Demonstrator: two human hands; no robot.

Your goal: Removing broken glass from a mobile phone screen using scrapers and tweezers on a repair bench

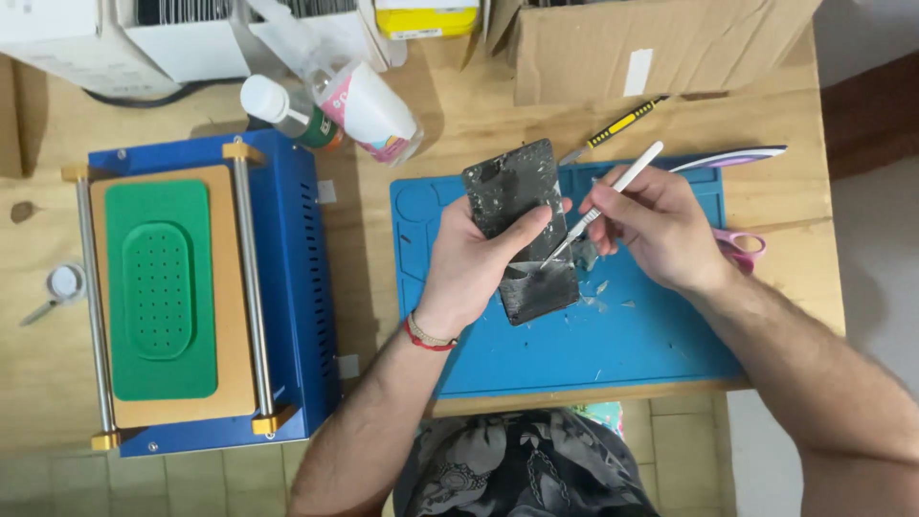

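Left hand point(474, 263) grips a cracked dark phone panel point(522, 230) above the blue mat point(651, 345); right hand point(661, 225) pinches a white-handled scraper point(603, 203) against it. Beyond the left hand lies a pink-labelled bottle point(369, 110); beyond the right, a brown carton point(661, 43).

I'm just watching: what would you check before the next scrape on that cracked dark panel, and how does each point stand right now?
1. Left hand has a firm grip on the cracked panel: ok, fingers wrap its middle.
2. Scraping tool held in the right hand: ok.
3. Tool tip on the panel: ok, it meets the lower part.
4. Blue mat under the work: ok.
5. Loose shards cleared from the mat: not ok.
6. Left fingers clear of the tip: cannot tell, the thumb lies close.
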